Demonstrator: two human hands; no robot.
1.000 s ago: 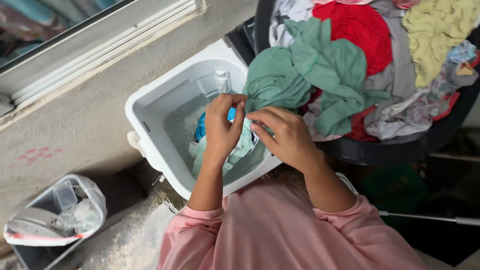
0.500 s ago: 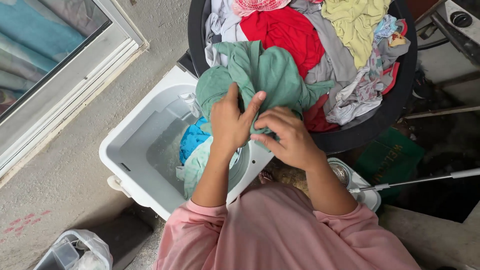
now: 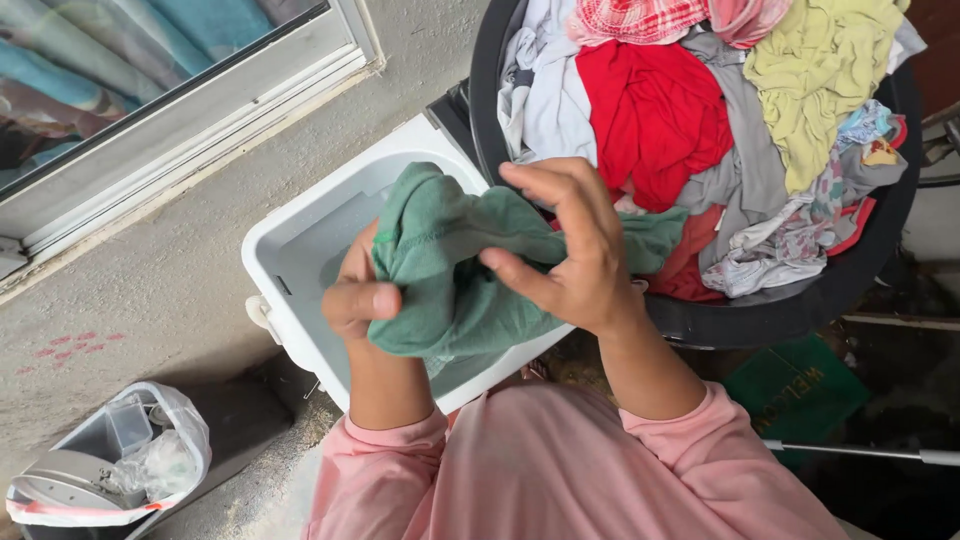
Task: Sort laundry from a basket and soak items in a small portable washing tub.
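Both hands, left (image 3: 362,297) and right (image 3: 570,250), gripped the green cloth (image 3: 450,270) over the tub (image 3: 300,225); its loose tail could snag on the basket (image 3: 800,300) rim.

A rough grey concrete floor (image 3: 180,260) carries everything here. Directly on it stands 1 white square tub (image 3: 300,225), just beside a black round basin (image 3: 800,310) heaped with clothes. Near the lower left corner sits 1 small grey bin (image 3: 80,480) lined with a clear plastic bag. A green mat (image 3: 795,390) lies below the basin.
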